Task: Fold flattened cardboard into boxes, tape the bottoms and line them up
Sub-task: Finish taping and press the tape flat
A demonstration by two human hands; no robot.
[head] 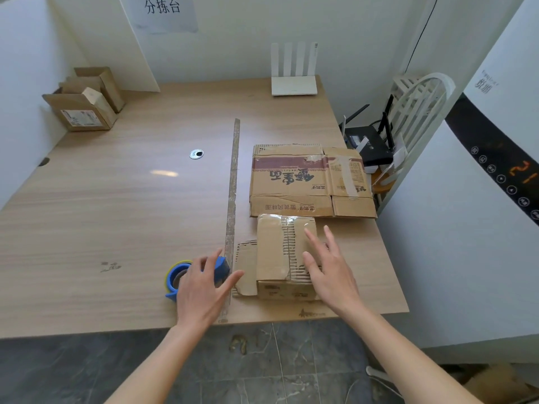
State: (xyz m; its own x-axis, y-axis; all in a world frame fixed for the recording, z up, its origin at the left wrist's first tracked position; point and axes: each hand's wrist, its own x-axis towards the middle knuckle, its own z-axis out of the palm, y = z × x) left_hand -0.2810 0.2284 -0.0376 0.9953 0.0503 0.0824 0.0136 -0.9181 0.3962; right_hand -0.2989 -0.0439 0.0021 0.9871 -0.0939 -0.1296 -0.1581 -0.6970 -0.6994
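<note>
From the head camera, the wooden table carries cardboard in four pieces. Nearest the front edge stands one small folded box, its upturned face sealed with clear tape along the seam and one loose flap lying flat on the table to its left. Just behind it lies one flattened printed carton, unfolded, with red lettering and strips of old tape. At the far left corner, well apart from these, two open boxes stand close together, the front one bearing a shipping label. One blue tape dispenser holding a yellow-edged roll sits left of the small box. One long strip of tape runs down the tabletop from the middle to the front edge, between the dispenser and the cartons. One white router with four antennas stands at the back edge.

The left hand reaches in palm down, fingers spread and straight, over the dispenser without curling round it. The right hand is also spread, fingers straight, over the right part of the small box's taped face; whether it presses there cannot be told.
</note>
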